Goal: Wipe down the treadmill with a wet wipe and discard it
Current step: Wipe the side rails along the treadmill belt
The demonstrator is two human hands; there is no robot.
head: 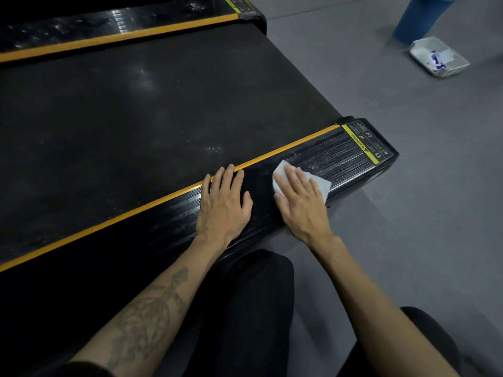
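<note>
The black treadmill [136, 118] fills the left and middle of the head view, with a yellow stripe along each ribbed side rail. On the near rail [340, 156] lies a white wet wipe [322, 183]. My right hand [299, 200] presses flat on the wipe with straight fingers, covering most of it. My left hand [224, 202] rests flat on the same rail just left of it, fingers spread, holding nothing. Wet streaks shine on the rail beyond the wipe, toward the warning label [367, 144].
Grey floor [408, 213] spreads to the right of the treadmill. At the upper right a white wipe packet [438, 59] lies on the floor beside a blue bin [419, 17]. My knees in black trousers sit at the bottom of the view.
</note>
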